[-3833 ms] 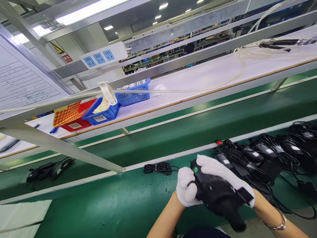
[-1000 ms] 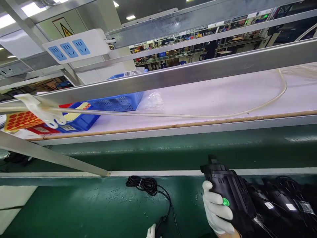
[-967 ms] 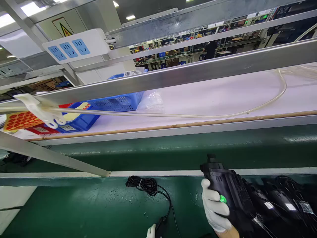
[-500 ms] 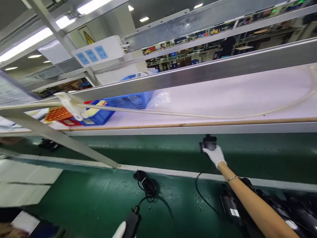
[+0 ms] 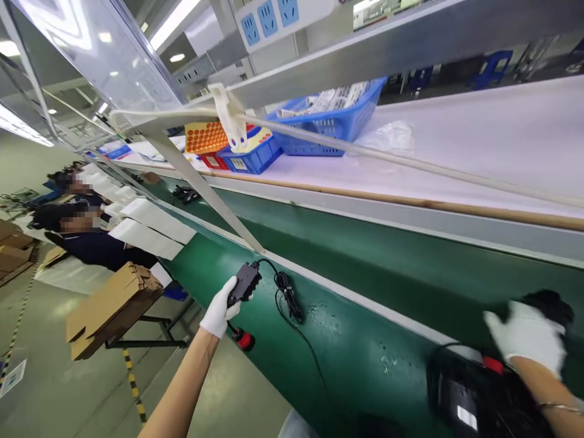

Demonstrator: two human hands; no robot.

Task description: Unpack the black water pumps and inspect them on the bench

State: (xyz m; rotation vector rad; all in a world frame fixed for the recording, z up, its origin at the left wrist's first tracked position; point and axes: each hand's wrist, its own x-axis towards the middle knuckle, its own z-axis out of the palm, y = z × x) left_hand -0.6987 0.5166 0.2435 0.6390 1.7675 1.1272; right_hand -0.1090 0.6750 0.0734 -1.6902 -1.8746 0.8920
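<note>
In my gloved left hand (image 5: 221, 310) is a black rectangular cable box (image 5: 245, 283), gripped over the green belt's near edge. From its far end a black cable runs to a tied cable coil (image 5: 288, 296) lying on the belt. Below the hand hangs a red-and-black plug (image 5: 244, 339) on a short lead. My gloved right hand (image 5: 529, 337), smeared by motion, is at the far right over a pile of black devices (image 5: 469, 395). Past its fingers is a dark bundle (image 5: 550, 307); whether the hand grips it is unclear. A red ring (image 5: 493, 365) shows beside the wrist.
White boxes (image 5: 150, 225) line the belt at left, with co-workers (image 5: 91, 234) beyond. Flattened cardboard (image 5: 112, 310) rests on a stand. The shelf above bears a blue basket (image 5: 319, 137), a blue bin (image 5: 253, 155) and an orange tray (image 5: 207, 137). A slanted post (image 5: 205, 188) meets the belt divider.
The view has swung left and down. My left hand with the black box has come fully into view. My right hand has moved from the back channel to the pile of black devices.
</note>
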